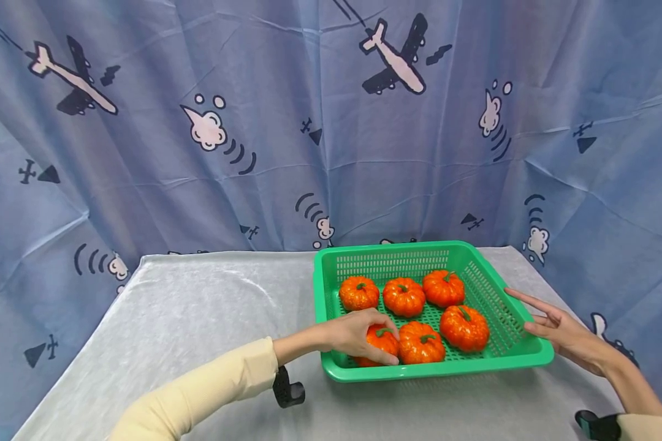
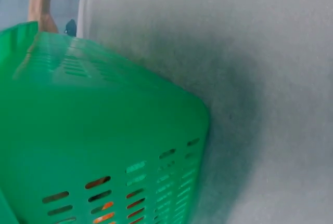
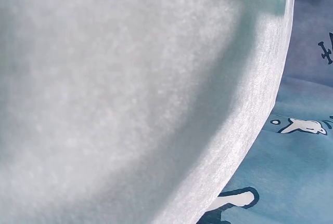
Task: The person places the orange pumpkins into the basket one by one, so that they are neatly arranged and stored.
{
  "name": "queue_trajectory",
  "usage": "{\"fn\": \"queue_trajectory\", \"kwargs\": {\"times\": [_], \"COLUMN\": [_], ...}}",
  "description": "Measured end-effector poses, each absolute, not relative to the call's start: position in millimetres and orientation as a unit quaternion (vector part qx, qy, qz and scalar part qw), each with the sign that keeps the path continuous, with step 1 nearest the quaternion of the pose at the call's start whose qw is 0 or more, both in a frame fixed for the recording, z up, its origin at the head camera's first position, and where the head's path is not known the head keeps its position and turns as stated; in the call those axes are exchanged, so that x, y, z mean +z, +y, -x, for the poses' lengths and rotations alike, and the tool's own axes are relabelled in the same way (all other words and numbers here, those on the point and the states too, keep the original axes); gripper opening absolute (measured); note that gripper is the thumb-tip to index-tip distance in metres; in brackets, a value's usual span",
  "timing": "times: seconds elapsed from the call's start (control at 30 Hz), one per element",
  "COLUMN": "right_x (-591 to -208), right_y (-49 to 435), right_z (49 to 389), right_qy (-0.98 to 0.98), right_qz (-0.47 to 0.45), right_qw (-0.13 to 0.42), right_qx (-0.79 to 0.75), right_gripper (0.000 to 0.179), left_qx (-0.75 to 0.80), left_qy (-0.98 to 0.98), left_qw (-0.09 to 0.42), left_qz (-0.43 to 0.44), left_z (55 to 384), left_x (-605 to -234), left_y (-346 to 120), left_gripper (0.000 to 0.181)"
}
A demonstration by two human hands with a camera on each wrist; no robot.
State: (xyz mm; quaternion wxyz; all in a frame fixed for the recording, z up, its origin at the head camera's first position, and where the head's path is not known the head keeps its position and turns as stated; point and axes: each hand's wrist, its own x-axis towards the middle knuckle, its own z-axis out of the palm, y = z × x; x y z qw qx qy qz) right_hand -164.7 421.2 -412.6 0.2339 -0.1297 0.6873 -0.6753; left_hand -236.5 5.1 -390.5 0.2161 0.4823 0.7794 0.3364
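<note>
In the head view a green plastic basket (image 1: 521, 355) holds several small orange pumpkins, three in the back row and the others in front. My left hand (image 1: 358, 334) reaches over the basket's left rim and grips the front-left pumpkin (image 1: 380, 343), thumb on the near side and fingers over the far side. Close on its right sits another pumpkin (image 1: 421, 343). At the right rim is my right hand (image 1: 568, 337), index finger extended to the rim and thumb near it; whether it presses there I cannot tell. The left wrist view shows the basket's slotted outer wall (image 2: 104, 130).
A pale cloth covers the table (image 1: 215, 318), which extends left of the basket. Behind and beside it hangs a blue curtain (image 1: 276, 122) printed with airplanes. In the right wrist view the table edge (image 3: 260, 115) curves down beside the curtain.
</note>
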Motion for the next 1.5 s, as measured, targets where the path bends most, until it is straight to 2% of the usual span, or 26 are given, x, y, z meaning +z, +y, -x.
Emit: {"fn": "queue_trajectory", "kwargs": {"times": [0.17, 0.4, 0.53, 0.6, 0.93, 1.2, 1.5], "right_x": [-412.4, -411.4, -410.4, -410.3, -412.4, -412.8, -411.8], "right_y": [420.2, 418.8, 418.7, 418.2, 417.4, 418.5, 417.0], "right_z": [164.7, 165.0, 165.0, 164.6, 163.5, 163.5, 165.9], "right_qy": [0.686, 0.686, 0.691, 0.691, 0.697, 0.695, 0.693], "right_qz": [0.132, 0.132, 0.129, 0.128, 0.115, 0.117, 0.116], "right_qw": [0.234, 0.235, 0.233, 0.231, 0.23, 0.237, 0.239], "right_qx": [-0.676, -0.676, -0.673, -0.672, -0.669, -0.669, -0.67], "right_gripper": [0.059, 0.06, 0.059, 0.059, 0.059, 0.059, 0.059], "left_qx": [0.321, 0.342, 0.344, 0.34, 0.273, 0.189, 0.145], "left_qy": [0.786, 0.745, 0.728, 0.727, 0.741, 0.781, 0.814], "left_qw": [0.237, 0.359, 0.389, 0.39, 0.316, 0.268, 0.312], "left_qz": [-0.473, -0.447, -0.448, -0.452, -0.526, -0.532, -0.468], "left_z": [237.8, 247.9, 252.5, 253.0, 248.8, 246.5, 241.3], "left_x": [-389.1, -385.1, -384.2, -383.9, -382.7, -381.8, -384.6], "left_y": [2.9, -1.2, -1.7, -1.4, 0.4, 4.4, 8.1], "left_gripper": [0.03, 0.04, 0.041, 0.04, 0.04, 0.038, 0.034]}}
